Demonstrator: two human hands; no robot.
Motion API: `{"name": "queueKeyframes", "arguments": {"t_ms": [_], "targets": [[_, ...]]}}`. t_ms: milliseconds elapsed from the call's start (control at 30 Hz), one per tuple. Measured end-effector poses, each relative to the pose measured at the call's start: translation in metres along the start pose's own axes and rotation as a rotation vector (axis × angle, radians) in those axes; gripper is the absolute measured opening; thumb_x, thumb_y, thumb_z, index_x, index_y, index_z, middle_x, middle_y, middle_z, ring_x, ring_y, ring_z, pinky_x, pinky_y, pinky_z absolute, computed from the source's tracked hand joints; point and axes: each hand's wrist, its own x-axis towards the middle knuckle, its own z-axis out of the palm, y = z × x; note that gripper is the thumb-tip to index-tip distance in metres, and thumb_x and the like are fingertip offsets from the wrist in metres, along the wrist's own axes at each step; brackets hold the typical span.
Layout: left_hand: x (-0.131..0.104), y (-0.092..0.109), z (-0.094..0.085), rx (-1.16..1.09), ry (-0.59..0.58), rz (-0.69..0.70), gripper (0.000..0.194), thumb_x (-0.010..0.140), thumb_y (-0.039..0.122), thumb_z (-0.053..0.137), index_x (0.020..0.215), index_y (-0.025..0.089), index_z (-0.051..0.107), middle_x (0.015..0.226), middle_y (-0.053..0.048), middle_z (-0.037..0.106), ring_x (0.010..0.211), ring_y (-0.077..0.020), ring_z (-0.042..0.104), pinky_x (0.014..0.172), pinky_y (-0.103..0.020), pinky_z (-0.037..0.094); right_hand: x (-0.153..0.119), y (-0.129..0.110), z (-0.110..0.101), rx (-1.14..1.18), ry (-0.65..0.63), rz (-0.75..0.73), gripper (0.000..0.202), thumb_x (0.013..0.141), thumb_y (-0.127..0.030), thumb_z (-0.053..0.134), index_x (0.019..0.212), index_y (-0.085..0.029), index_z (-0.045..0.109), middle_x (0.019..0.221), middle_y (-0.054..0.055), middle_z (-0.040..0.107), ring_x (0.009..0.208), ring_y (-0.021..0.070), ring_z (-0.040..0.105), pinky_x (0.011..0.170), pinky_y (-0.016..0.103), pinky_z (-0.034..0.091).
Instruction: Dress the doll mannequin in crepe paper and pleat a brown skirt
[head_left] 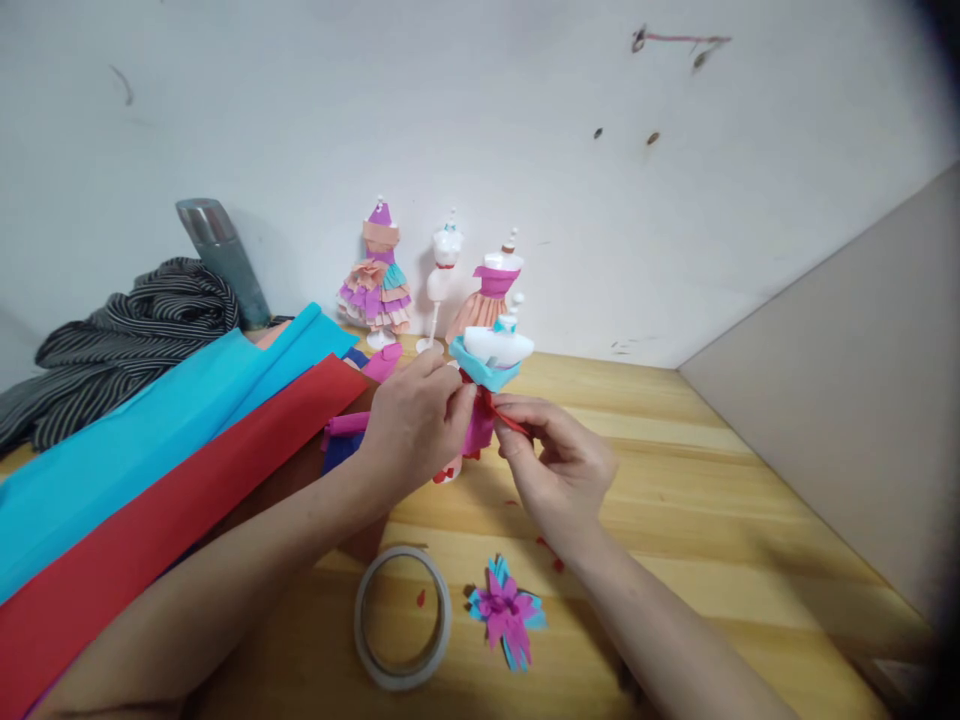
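A miniature white dress form point(499, 346) stands upright between my hands, with turquoise crepe paper point(489, 376) round its chest and magenta paper point(478, 432) below. My left hand point(412, 420) is closed against its waist, the thumb pressed in at the front; its other fingertips are hidden. Between thumb and fingers, my right hand point(559, 450) pinches a narrow red paper strip point(511, 420) that runs to the waist. The lower part of the form is partly covered by my left hand.
Behind stand three more miniature forms: one in a ruffled dress point(375, 285), a mostly white one point(448, 250), and one in magenta and peach point(495, 285). Turquoise point(172, 410) and red paper sheets point(225, 480), striped cloth point(150, 330) and a flask point(225, 260) lie left. Tape roll point(362, 620) and paper flower point(508, 608) lie in front.
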Motion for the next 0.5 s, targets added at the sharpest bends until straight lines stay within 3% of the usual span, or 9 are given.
{"name": "queueKeyframes", "arguments": {"t_ms": [233,500], "targets": [[0.003,-0.0004,-0.0001,0.053,-0.023,0.088,0.023,0.089,0.018,0.047,0.066,0.018,0.052,0.073,-0.004,0.056,0.071,-0.0177,0.056,0.062,-0.028,0.041,0.0015,-0.0006,0.001,-0.014,0.003,0.01,0.012,0.081,-0.011,0.061,0.082,-0.019,0.069,0.087,0.007,0.075,0.058,0.0131,0.06,0.048,0.027,0.05],[0.0042,-0.0007,-0.0009,0.052,-0.044,0.089,0.023,0.09,0.019,0.047,0.068,0.017,0.053,0.073,-0.004,0.055,0.071,-0.0184,0.056,0.062,-0.029,0.042,0.0018,0.0007,0.0001,-0.008,0.005,0.017,0.014,0.08,-0.01,0.06,0.083,-0.019,0.07,0.087,0.006,0.075,0.059,0.0139,0.061,0.049,0.028,0.05]]}}
